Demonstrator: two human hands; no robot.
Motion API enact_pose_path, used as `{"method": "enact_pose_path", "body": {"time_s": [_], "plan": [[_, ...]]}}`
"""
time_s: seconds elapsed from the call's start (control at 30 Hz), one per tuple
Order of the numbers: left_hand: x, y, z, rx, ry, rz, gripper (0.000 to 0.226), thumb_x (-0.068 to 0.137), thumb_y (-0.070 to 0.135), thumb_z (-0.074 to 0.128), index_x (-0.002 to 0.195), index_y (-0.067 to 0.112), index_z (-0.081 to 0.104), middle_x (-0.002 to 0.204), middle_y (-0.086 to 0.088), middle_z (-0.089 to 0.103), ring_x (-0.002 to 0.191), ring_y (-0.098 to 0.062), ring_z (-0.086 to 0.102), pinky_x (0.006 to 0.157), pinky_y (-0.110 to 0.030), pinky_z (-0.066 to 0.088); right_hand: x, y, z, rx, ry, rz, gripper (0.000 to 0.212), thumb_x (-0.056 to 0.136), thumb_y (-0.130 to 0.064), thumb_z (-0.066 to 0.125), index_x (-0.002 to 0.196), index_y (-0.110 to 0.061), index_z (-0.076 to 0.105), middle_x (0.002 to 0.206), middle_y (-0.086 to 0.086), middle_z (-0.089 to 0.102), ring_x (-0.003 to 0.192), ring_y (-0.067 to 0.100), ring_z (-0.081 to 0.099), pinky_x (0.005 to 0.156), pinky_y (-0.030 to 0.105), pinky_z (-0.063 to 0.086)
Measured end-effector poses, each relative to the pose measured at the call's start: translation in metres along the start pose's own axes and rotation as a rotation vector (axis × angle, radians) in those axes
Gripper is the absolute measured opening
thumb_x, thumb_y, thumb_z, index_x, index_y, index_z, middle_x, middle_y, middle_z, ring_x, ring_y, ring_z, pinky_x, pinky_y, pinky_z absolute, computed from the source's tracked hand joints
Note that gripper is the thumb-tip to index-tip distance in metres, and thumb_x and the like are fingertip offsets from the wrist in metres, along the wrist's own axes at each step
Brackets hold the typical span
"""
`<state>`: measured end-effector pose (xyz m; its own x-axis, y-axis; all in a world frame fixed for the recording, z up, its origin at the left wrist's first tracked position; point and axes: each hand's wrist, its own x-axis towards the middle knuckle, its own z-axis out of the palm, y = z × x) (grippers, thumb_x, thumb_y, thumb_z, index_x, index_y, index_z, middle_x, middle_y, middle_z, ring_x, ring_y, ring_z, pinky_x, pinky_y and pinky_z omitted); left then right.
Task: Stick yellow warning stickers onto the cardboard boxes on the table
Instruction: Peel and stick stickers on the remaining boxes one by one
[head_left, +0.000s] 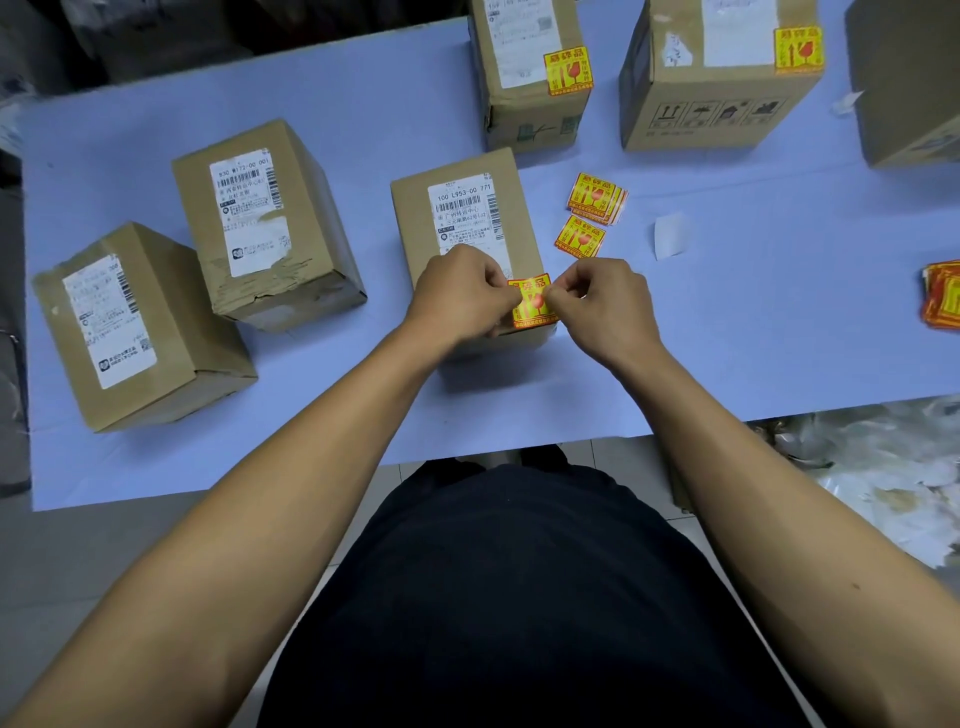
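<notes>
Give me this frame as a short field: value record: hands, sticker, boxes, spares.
left hand: pinches sticker's left edge
right hand: pinches sticker's right edge
sticker: held at middle box's near end
middle box: white label on top
done boxes: two at back, and, each stickered
unstickered boxes: two at left, and
spare stickers: loose on table, right of middle box

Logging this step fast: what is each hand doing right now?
Left hand: pinches the yellow sticker at its left edge.
Right hand: pinches the same sticker at its right edge.
</notes>
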<state>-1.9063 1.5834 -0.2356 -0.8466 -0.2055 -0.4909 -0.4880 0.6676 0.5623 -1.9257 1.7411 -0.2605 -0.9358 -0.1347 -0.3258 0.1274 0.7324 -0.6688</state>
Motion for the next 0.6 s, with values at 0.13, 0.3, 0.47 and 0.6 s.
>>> {"method": "enact_pose_path", "body": {"time_s": [0.13,0.3,0.47,0.6], "plan": [[-0.001,0.002,0.001,0.059,0.008,0.021,0.018,0.075,0.020,0.060,0.062,0.011,0.069,0.053,0.000,0.067,0.067,-0.019,0.069,0.070,-0.038,0.058,0.002,0.000,0.001,-0.014,-0.007,0.005,0.015,0.087,-0.024,0.065,0.072,-0.023,0.065,0.069,-0.009,0.060,0.078,0.018,0.061,0.065,0.032,0.048],[0.000,0.001,0.001,0.038,-0.001,-0.003,0.020,0.074,0.019,0.060,0.058,0.013,0.069,0.054,-0.003,0.069,0.060,-0.013,0.068,0.071,-0.036,0.059,0.001,0.000,0.002,-0.010,-0.016,0.026,0.015,0.087,-0.027,0.066,0.073,-0.023,0.065,0.071,-0.009,0.060,0.079,0.018,0.062,0.066,0.034,0.050],[0.003,0.003,0.003,0.083,0.006,-0.011,0.022,0.074,0.025,0.060,0.058,0.013,0.070,0.050,-0.001,0.067,0.060,-0.011,0.067,0.069,-0.035,0.058,0.001,-0.001,0.003,0.054,-0.036,0.084,0.014,0.085,-0.023,0.064,0.071,-0.021,0.064,0.071,-0.005,0.065,0.078,0.022,0.066,0.072,0.045,0.058],[0.010,-0.001,0.005,0.169,0.038,-0.039,0.028,0.066,0.038,0.060,0.063,0.011,0.068,0.060,-0.003,0.068,0.071,-0.024,0.068,0.064,-0.035,0.057,0.001,0.004,0.005,0.219,-0.066,0.152,0.015,0.083,-0.023,0.066,0.068,-0.021,0.062,0.071,-0.002,0.067,0.078,0.023,0.069,0.073,0.052,0.059]]}}
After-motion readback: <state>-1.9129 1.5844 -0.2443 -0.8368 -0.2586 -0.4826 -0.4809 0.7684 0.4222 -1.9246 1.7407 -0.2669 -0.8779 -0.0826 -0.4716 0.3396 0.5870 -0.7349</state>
